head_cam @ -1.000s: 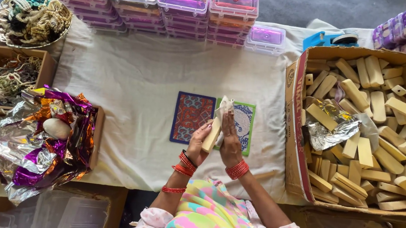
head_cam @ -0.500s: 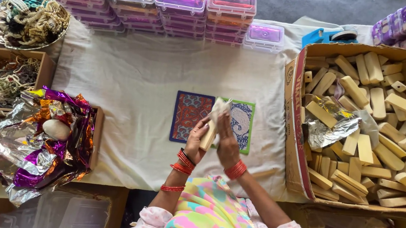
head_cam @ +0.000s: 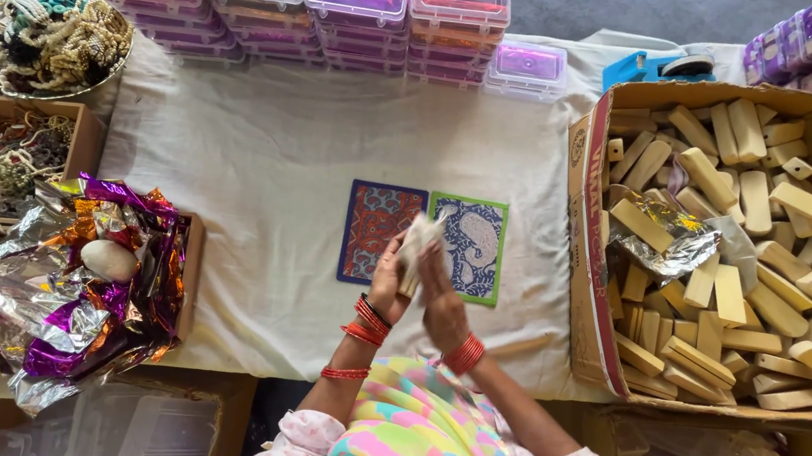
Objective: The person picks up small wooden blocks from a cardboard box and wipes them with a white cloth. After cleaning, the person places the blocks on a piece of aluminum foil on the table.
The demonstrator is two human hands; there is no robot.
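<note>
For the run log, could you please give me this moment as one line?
left hand: holds pale wrapped piece | right hand: on same piece | below: two patterned cards on white cloth

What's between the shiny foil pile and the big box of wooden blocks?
In the head view, white cloth with two patterned cards, and both hands, left hand and right hand, holding a pale block.
</note>
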